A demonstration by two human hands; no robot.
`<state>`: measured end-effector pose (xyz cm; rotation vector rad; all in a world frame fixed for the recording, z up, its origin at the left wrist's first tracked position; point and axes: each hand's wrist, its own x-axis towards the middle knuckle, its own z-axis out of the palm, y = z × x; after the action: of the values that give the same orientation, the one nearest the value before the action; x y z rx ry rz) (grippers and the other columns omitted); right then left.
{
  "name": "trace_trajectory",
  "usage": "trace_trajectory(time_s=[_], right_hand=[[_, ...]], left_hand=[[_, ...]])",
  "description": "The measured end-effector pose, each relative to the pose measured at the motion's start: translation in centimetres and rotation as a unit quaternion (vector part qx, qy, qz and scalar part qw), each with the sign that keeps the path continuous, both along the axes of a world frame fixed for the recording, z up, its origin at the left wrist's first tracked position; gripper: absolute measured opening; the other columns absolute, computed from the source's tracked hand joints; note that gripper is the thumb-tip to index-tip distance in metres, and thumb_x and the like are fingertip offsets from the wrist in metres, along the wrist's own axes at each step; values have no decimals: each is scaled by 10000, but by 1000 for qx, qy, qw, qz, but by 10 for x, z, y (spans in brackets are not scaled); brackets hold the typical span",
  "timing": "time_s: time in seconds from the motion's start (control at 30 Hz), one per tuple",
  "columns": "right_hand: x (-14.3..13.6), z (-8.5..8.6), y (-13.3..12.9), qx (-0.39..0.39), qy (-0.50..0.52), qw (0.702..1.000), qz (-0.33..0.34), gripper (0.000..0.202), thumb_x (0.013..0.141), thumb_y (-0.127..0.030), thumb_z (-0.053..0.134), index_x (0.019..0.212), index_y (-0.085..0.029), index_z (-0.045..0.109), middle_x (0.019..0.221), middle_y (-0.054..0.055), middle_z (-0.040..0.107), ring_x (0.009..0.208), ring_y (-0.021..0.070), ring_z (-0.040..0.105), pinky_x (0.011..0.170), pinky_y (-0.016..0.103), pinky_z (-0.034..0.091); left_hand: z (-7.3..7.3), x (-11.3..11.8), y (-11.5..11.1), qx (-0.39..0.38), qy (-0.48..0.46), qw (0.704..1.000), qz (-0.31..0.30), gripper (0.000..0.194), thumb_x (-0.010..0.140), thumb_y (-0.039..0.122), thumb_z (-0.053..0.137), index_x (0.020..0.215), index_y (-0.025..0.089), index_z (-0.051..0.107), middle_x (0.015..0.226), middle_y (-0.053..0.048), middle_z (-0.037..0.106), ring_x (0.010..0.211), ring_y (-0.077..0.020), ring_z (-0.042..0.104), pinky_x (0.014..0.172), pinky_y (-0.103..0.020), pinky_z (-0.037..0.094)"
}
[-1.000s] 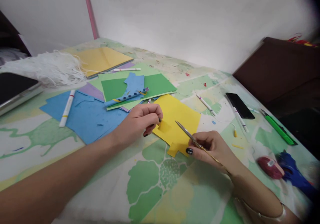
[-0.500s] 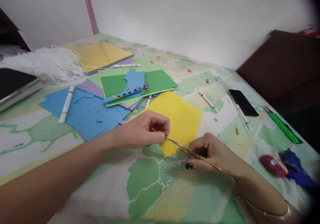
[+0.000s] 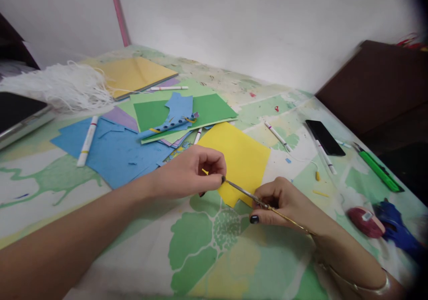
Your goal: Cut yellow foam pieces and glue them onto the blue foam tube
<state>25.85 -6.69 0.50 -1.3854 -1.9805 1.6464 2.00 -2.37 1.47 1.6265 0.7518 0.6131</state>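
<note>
From my distant seat I see a black phone point(image 3: 325, 136) on the right of the worktop point(image 3: 133, 251), a green cutter point(image 3: 378, 170) near it. At far left I make out tangled white string point(image 3: 60, 87) just behind a black-topped, silver-sided object point(image 3: 20, 115). A pink pole point(image 3: 119, 17) slants along the pale wall point(image 3: 234, 28).

Head camera, one. Faced forward and down from above the near side of the counter point(image 3: 140, 251), close behind the forearms point(image 3: 90, 228), reaching the pale wall point(image 3: 234, 28) beyond; right margin was dark and blurred, its contents hard to judge.
</note>
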Motion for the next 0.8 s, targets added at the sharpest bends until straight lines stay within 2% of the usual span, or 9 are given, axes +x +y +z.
trace_trajectory(time_s=[0.2, 0.43, 0.8], right_hand=[[1, -2, 0, 15, 5, 1000, -15, 456, 698, -385, 716, 519, -159, 363, 494, -82, 218, 478, 49, 173, 418, 238, 101], [2, -2, 1, 24, 3, 999, -26, 413, 706, -363, 713, 538, -153, 400, 509, -82, 219, 484, 50, 175, 422, 239, 102], [1, -4, 1, 19, 7, 999, -37, 437, 681, -410, 726, 533, -148, 410, 504, -82, 215, 475, 43, 181, 413, 224, 100]], left_hand=[[-1, 0, -1, 4, -9, 1000, 13, 83, 697, 101, 533, 669, 179, 538, 610, 52, 506, 494, -85, 510, 448, -198, 438], [-1, 1, -2, 1, -14, 999, 38, 94, 695, 85, 528, 678, 176, 540, 620, 55, 516, 509, -80, 544, 476, -184, 448], [-2, 3, 0, -4, -17, 999, 41, 101, 695, 65, 531, 688, 165, 547, 609, 59, 535, 491, -77, 552, 474, -183, 437]])
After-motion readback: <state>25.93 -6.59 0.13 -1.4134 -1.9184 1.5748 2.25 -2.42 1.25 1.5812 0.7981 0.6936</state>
